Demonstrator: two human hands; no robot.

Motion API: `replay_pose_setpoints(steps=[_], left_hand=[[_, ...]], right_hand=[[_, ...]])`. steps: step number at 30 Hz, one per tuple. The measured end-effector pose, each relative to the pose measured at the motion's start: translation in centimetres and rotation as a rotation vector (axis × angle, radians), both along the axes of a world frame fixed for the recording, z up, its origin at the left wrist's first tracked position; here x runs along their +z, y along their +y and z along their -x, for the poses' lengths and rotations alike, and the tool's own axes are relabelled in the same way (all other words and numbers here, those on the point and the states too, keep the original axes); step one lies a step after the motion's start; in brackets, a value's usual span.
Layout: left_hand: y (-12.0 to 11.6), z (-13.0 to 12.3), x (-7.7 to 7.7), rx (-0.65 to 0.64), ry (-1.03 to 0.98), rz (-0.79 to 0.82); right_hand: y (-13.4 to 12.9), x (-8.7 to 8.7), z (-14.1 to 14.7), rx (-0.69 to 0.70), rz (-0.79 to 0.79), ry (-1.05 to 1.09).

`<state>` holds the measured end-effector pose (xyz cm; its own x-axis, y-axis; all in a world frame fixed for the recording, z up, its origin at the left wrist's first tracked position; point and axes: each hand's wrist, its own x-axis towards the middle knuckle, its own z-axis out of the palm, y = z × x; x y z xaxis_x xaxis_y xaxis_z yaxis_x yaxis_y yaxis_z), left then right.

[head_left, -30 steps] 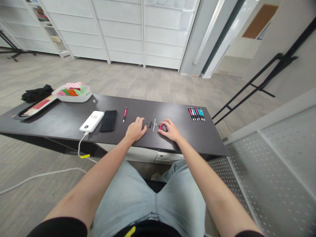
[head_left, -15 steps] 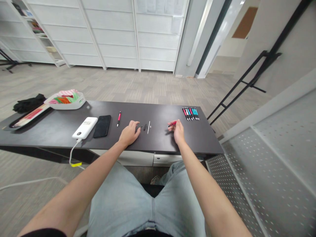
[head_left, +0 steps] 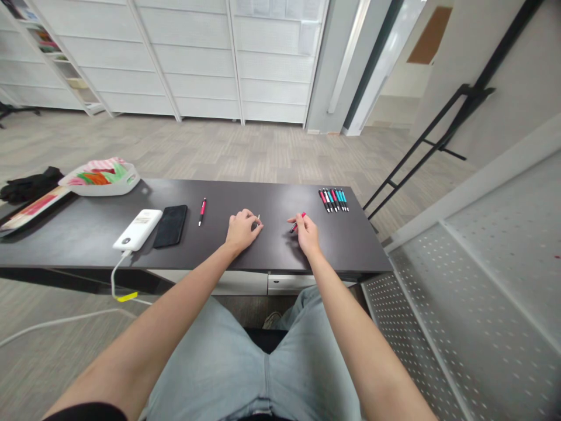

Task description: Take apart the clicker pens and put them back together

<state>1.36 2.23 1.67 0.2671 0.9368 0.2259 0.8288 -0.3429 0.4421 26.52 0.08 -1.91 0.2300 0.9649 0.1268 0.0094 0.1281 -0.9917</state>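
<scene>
My left hand (head_left: 242, 230) is over the small pen parts near the middle of the dark table. Its thumb and fingers are drawn together in a pinch, and whatever is between them is hidden. The top end of a thin white pen refill (head_left: 258, 217) shows just beyond these fingertips. To the right, my right hand (head_left: 307, 234) is closed around a red pen barrel (head_left: 294, 228) with a dark, tilted lower end, held just above the table. A complete red-and-black pen (head_left: 202, 211) lies left of my left hand.
Several red, white and teal pens (head_left: 333, 200) lie in a row at the table's (head_left: 276, 257) back right. On the left are a black phone (head_left: 170, 226), a cabled white power bank (head_left: 138, 230), a white basket (head_left: 127, 186) of colourful items and a dark tray (head_left: 41, 213).
My left hand has moved right onto the pen parts and its fingers have closed together. My right hand has turned the red barrel so its dark end tilts down. The view has shifted slightly.
</scene>
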Motion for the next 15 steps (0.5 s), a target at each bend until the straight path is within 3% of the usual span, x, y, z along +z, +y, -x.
replay_pose_setpoints(steps=[5, 9, 12, 15], left_hand=[[-0.8, 0.2, 0.2, 0.029, -0.098, -0.062], [-2.3, 2.0, 0.1, 0.125, -0.183, -0.131], [-3.4, 3.7, -0.9, 0.191, -0.232, -0.149], [-3.5, 4.6, -2.1, 0.219, -0.287, -0.147]], right_hand=[[0.7, 0.6, -0.3, -0.147, -0.057, 0.121], [0.9, 1.5, -1.2, -0.235, -0.089, 0.25], [0.0, 1.8, -1.1, -0.178, -0.066, 0.26], [-1.1, 1.8, 0.1, 0.002, 0.001, 0.218]])
